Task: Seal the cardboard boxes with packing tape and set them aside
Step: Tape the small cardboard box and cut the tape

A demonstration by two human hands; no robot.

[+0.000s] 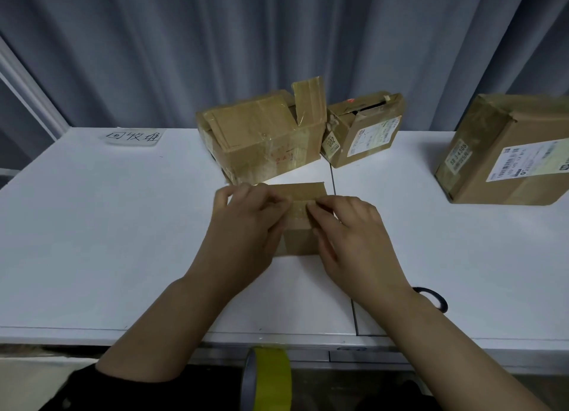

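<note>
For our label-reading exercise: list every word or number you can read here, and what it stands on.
"回收" plus an unclear third character: handwritten paper sign on the table.
"002": sticker on the middle cardboard box.
"58 J 4306": label on the right cardboard box.
Shipping labels on both boxes, red print on the open box: too blurred.

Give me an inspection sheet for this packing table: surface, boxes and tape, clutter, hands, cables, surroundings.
Surface: white table, two tops meeting at a seam.
Job's things: small box under both hands; open-flapped box and labelled box behind it; large box far right; yellow tape roll below the near edge.
Clutter: handwritten paper sign far left; black ring, possibly tape, by the right wrist.
Hands: left hand and right hand both pinch at the small box's top.
Cables: nothing seen.
Surroundings: grey curtain behind.
</note>
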